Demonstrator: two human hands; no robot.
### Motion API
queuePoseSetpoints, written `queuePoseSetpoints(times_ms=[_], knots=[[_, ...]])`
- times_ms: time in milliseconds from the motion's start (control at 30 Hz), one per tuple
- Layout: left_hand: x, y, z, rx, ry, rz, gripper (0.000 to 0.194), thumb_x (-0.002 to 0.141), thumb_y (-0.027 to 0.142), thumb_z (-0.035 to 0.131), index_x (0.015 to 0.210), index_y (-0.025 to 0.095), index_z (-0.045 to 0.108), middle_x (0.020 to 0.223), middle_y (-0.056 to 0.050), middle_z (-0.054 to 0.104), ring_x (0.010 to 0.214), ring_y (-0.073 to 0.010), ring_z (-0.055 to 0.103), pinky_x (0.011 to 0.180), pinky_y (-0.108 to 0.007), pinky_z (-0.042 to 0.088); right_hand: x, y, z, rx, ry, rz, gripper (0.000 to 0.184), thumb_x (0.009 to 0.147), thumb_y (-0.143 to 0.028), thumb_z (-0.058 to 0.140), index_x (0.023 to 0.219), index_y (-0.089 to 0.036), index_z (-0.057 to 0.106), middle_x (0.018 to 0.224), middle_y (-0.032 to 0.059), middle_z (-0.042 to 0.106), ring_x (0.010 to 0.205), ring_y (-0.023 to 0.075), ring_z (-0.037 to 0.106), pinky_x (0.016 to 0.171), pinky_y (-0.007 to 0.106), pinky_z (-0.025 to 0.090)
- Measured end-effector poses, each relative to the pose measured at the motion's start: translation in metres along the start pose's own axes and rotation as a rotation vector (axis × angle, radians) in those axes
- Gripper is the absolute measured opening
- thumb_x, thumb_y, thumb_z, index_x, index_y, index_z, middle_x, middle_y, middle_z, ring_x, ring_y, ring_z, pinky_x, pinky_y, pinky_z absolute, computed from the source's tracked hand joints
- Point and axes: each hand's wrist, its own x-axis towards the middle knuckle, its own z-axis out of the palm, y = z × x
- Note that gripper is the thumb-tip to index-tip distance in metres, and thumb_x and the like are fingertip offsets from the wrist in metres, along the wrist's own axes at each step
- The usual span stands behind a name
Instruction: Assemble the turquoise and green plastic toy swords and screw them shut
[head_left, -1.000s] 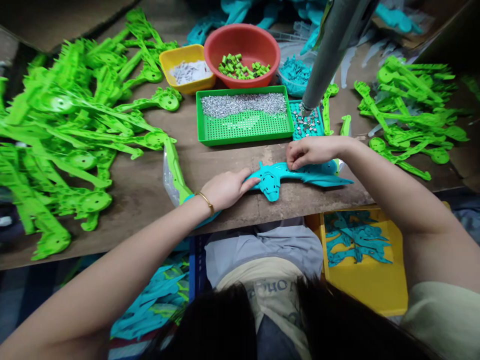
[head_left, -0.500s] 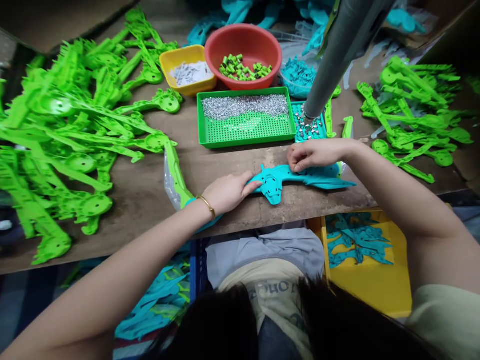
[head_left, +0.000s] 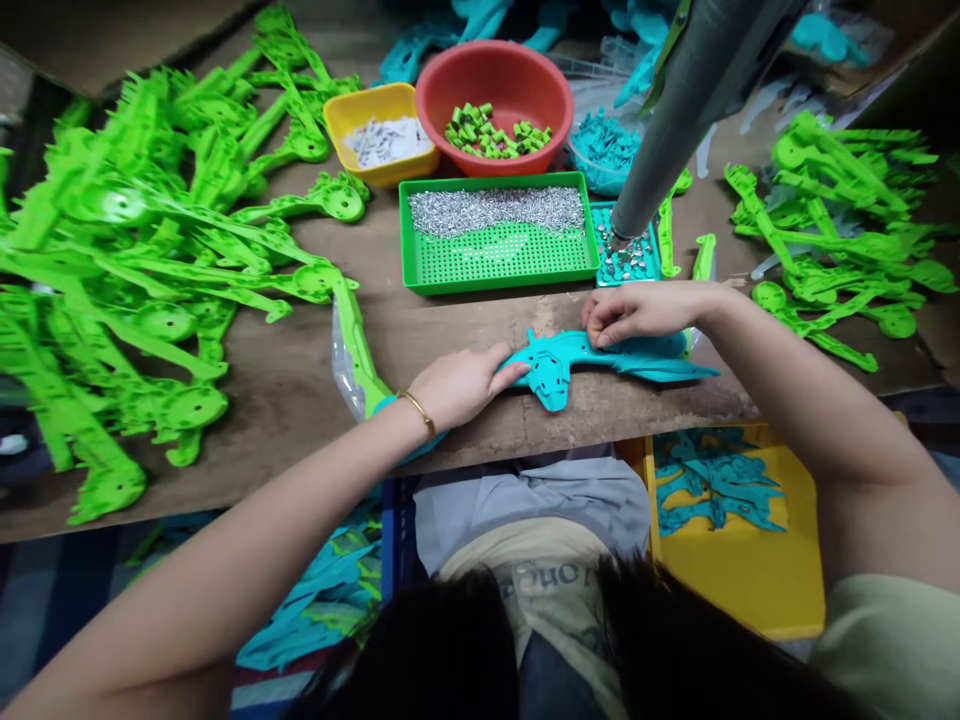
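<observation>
A long turquoise plastic toy part (head_left: pixel 550 372), curved like a bow with an angular centre, lies on the bench near its front edge. My left hand (head_left: pixel 461 392) is wrapped round its left half, thumb on top, and covers that stretch. Over the right half, my right hand (head_left: pixel 626 312) holds a closed pinch, fingertips down at the part's surface. Whatever sits between those fingertips is too small or hidden to make out. Joined to or lying against the left end is a bright green plastic arm (head_left: pixel 358 345) with a clear bag beside it.
Behind the part stand a green tray (head_left: pixel 501 284) of small metal pieces and a small turquoise tray (head_left: pixel 649 262) of metal bits. A grey pole (head_left: pixel 667 130) slants down there. Green parts are heaped left (head_left: pixel 150 260) and right (head_left: pixel 840 230). A red bowl (head_left: pixel 495 70) stands farther back.
The view has shifted slightly. The right hand's fingers have opened out a little from a tighter curl, still at the same spot on the turquoise part. My left hand keeps its hold.
</observation>
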Motion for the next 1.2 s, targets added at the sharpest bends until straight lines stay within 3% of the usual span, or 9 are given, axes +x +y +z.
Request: queuePoseSetpoints(times_ms=[233,500,933,1033,1133,1200], knots=[[0.0,0.0,0.001,0.004,-0.004,-0.009,0.062,0.097,0.064,0.016,0.121,0.023,0.056,0.095,-0.011,0.073,0.088,-0.0316,0.069,0.069,-0.033,0.045,0.002,-0.005,0.003,-0.069,-0.035,0.009,0.024,0.086,-0.044,0.057,0.085,-0.023,0.07,0.104,0.005,0.061,0.098,0.0187,0.058,0.093,0.034,0.044],[0.0,-0.001,0.001,0.007,-0.009,-0.003,0.061,0.097,0.064,0.016,0.118,0.023,0.056,0.093,-0.01,0.073,0.086,-0.0295,0.07,0.067,-0.032,0.044,-0.006,0.002,0.013,0.015,0.066,0.01,0.025,0.088,-0.043,0.057,0.09,-0.021,0.067,0.109,0.0055,0.059,0.102,0.0184,0.057,0.096,0.034,0.042],[0.0,-0.003,0.003,0.05,0.031,0.028,0.061,0.097,0.064,0.015,0.116,0.023,0.056,0.086,-0.01,0.073,0.081,-0.0314,0.07,0.061,-0.032,0.04,-0.006,0.004,0.013,0.068,0.049,0.034,0.028,0.088,-0.045,0.056,0.089,-0.019,0.067,0.106,0.006,0.061,0.101,0.0189,0.057,0.095,0.034,0.042],[0.0,-0.003,0.003,0.055,0.027,0.024,0.061,0.097,0.064,0.015,0.115,0.022,0.057,0.085,-0.01,0.072,0.08,-0.0313,0.07,0.06,-0.032,0.04,-0.009,0.0,0.017,0.067,0.092,0.119,0.027,0.084,-0.041,0.06,0.099,-0.02,0.065,0.107,0.0058,0.064,0.099,0.0193,0.059,0.089,0.033,0.045],[-0.001,-0.003,0.003,0.057,0.016,0.008,0.062,0.097,0.064,0.015,0.116,0.022,0.057,0.084,-0.01,0.072,0.079,-0.0311,0.07,0.06,-0.032,0.04,-0.012,-0.005,0.022,0.061,0.178,0.291,0.045,0.08,-0.041,0.065,0.119,-0.02,0.058,0.115,0.0081,0.066,0.098,0.021,0.061,0.083,0.033,0.047],[-0.001,-0.002,0.004,0.069,0.016,-0.008,0.063,0.097,0.065,0.015,0.116,0.022,0.057,0.084,-0.01,0.072,0.079,-0.0312,0.07,0.061,-0.032,0.041,-0.012,-0.009,0.024,-0.008,0.159,0.381,0.045,0.083,-0.043,0.062,0.121,-0.02,0.059,0.118,0.0094,0.066,0.1,0.0232,0.061,0.082,0.034,0.046]])
